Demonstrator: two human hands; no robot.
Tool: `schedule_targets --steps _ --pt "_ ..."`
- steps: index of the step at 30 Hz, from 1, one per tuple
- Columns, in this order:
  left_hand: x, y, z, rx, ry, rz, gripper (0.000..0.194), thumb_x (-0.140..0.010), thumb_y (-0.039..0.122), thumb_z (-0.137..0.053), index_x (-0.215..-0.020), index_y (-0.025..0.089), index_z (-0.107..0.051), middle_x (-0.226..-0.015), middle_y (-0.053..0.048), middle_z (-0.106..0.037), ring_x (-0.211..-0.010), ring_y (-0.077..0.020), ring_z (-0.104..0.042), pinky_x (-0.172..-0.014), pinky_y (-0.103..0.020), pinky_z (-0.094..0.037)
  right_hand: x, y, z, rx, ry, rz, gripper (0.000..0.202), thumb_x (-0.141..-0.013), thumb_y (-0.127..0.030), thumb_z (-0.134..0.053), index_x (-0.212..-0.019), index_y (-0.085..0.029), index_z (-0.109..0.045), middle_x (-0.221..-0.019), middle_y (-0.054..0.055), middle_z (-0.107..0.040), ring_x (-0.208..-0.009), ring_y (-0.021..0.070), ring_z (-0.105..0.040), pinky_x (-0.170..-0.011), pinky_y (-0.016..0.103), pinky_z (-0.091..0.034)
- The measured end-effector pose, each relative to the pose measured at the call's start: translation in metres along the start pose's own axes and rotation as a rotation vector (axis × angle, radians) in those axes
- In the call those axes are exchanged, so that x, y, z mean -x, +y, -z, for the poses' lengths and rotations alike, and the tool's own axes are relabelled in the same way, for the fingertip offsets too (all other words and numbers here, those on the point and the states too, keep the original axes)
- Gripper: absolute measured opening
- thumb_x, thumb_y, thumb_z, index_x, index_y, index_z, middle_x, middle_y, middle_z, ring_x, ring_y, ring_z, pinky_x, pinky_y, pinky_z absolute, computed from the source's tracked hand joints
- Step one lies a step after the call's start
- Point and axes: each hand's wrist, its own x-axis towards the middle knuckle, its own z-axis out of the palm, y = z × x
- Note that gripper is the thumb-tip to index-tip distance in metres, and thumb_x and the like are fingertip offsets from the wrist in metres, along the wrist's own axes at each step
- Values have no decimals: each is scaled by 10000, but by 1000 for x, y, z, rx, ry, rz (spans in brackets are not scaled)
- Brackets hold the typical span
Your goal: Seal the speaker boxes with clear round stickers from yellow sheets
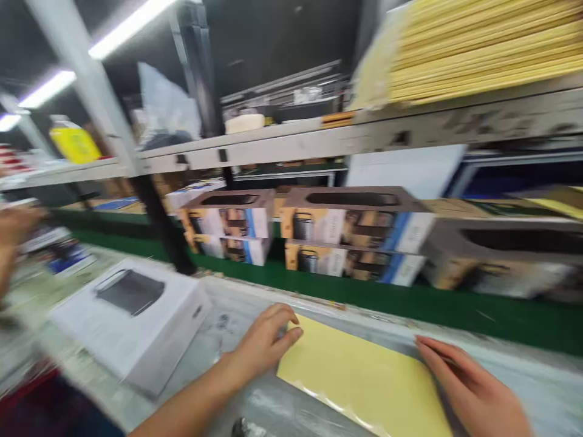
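A yellow sheet [359, 376] with a glossy, wavy near edge lies over the worktable in front of me. My left hand [262, 343] has its thumb and fingers closed on the sheet's far left corner. At the opposite end my right hand [473, 382] pinches the right edge, where the sheet curves. To the left of my left forearm rests a white box [132, 315] with a dark picture printed on its top. A small dark object [246, 428] at the bottom edge is too blurred to identify.
Behind the worktable, printed boxes [337, 233] stand in stacks on a green conveyor belt [273, 276]. Yellow sheets [487, 51] are piled on the shelf [291, 142] above. A dark post [166, 224] rises behind the white box. At far left is another person's hand [18, 227].
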Motion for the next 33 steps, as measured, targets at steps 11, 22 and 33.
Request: schedule_targets --steps 11,22,33 --pt "-30 -63 -64 -218 -109 -181 422 -1011 403 -514 -1393 251 -609 -1516 -101 -567 -1431 -298 -501 -1217 -590 -364 -2 3 -4 247 -170 1 283 -868 -243 -690 -1142 -217 -756 -1133 121 -743 -1114 309 -667 -984 503 -559" --pt "-45 -58 -48 -111 -181 -96 443 -999 394 -518 -1391 195 -574 -1370 -100 -648 -1302 -284 -548 -1146 -494 -427 5 6 -3 301 -323 -25 266 -932 -357 -662 -1153 -246 -758 -1100 100 -723 -1097 322 -608 -986 517 -488" --pt "-44 -58 -53 -56 -136 -54 340 -971 309 -527 -1273 218 -653 -1271 -66 -672 -1226 -261 -572 -1114 -455 -429 10 8 -9 396 -336 12 279 -966 -428 -625 -1149 -273 -766 -1058 104 -698 -1083 344 -596 -957 540 -490"
